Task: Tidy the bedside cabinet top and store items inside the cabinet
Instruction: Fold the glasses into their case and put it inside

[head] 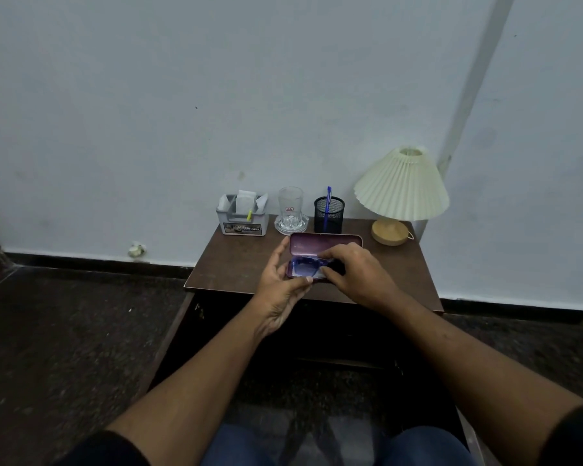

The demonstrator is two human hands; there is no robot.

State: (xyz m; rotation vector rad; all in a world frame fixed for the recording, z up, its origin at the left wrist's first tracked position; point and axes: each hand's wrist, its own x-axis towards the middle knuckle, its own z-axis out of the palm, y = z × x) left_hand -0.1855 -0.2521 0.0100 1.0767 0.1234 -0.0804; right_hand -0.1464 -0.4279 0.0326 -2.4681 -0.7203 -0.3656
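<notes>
**Glasses in their open case, both hands on it**

The left hand [280,284] cups the left end of the open glasses case [325,244], thumb along the front edge and fingers up behind the lid. The right hand [353,274] is curled over the right half of the blue glasses [303,266], pinching them where they lie in the lower half of the case. The case is at the near middle of the surface [236,264]; we cannot tell whether it rests there or is held just above.

We judge the case light, stiff and smooth-shelled, hinged along the back. It is best taken across the closed shell or by its ends, not by the raised lid alone. The glasses look light and fragile, so we would hold them by the frame or arms and stay off the lenses.

The right hand hides the right side of the glasses and case, so we cannot see whether the arms are folded or the glasses fully seated. Along the wall stand a grey box [243,223] of papers, a drinking glass [290,201] in a glass dish [291,226], a mesh pen pot [329,215] with a blue pen [328,195], and a lamp [402,190] at the right. Below the surface the cabinet [317,331] is dark; we cannot make out a door or shelves.
</notes>
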